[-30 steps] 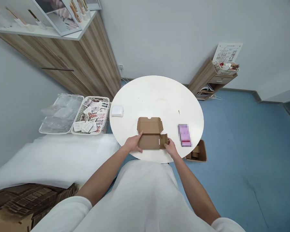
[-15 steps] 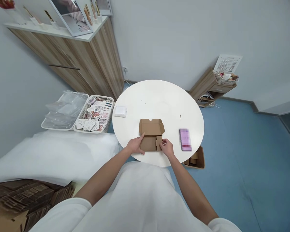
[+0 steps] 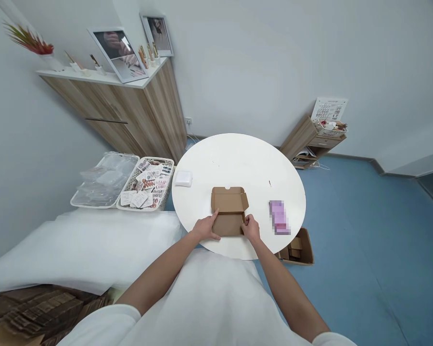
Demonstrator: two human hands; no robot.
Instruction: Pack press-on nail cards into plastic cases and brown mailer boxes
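Note:
A brown cardboard box [image 3: 229, 225] lies on the round white table [image 3: 234, 158], close to its near edge. Its lid stands back, away from me, with a flap out at the right. My left hand [image 3: 206, 228] grips the box's left side, thumb and fingers spread along the wall. At the right wall, my right hand [image 3: 251, 228] pinches the cardboard with curled fingers. The bottom of the box shows bare between the hands. To the right of the box lies a blurred-out purple item [image 3: 279, 217].
A small white case [image 3: 184, 178] sits at the table's left. Beyond it stand baskets of nail-tip cards [image 3: 147, 185] and clear plastic packs [image 3: 106, 180]. An open carton [image 3: 305, 246] with cardboard pieces is on the floor at right. A wooden cabinet [image 3: 130, 105] stands at the back left.
The right side flap that stood over the box's inside has been folded against the right wall. My left hand keeps its grip. The camera view has tilted up slightly.

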